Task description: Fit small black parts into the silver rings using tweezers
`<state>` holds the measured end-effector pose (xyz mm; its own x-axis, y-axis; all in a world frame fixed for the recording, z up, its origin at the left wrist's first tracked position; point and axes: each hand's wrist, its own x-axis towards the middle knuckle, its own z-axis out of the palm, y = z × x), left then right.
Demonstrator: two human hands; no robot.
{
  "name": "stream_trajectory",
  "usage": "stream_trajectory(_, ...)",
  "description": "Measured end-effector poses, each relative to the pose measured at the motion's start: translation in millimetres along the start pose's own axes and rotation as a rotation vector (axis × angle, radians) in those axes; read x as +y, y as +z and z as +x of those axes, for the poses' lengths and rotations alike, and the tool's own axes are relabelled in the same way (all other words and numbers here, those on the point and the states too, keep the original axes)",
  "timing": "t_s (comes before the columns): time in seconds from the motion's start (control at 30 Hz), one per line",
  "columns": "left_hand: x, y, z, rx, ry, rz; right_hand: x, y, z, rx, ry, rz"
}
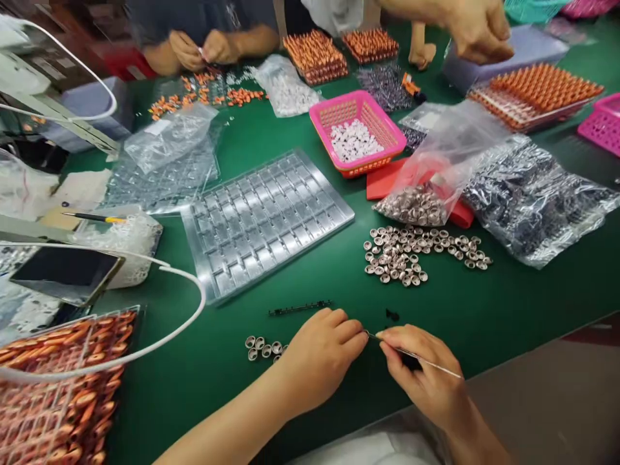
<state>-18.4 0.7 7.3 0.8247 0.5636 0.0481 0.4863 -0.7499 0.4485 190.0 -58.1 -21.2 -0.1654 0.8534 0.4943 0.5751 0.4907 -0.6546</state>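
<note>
My right hand (426, 371) is closed on a thin metal tool (448, 371), whose tip reaches my left fingertips. My left hand (322, 361) is closed in a pinch just above the table; what it holds is hidden behind the fingers. Beyond my left hand lies a slim black strip (300, 308) with small bumps. A small black part (392, 315) rests beyond my right hand. Several silver ring-shaped pieces (260, 343) sit left of my left wrist, partly covered by the forearm. A larger spread of similar silver rings (394, 255) lies farther forward.
Ahead is a clear plastic compartment tray (271, 226). A pink basket (317, 119) holds white parts. Right of it are a bag of silver rings (416, 203) and a silvery bag (537, 194). A white cable (194, 316) loops at left beside a phone (68, 274). Co-workers' hands (203, 50) work opposite.
</note>
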Motion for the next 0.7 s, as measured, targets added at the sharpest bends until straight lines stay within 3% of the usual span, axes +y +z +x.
stream_trajectory(0.7, 3.2, -6.0, -2.3, -0.024, 0.034, 0.049, -2.6, 1.3, -0.6, -0.046, 0.085, 0.113)
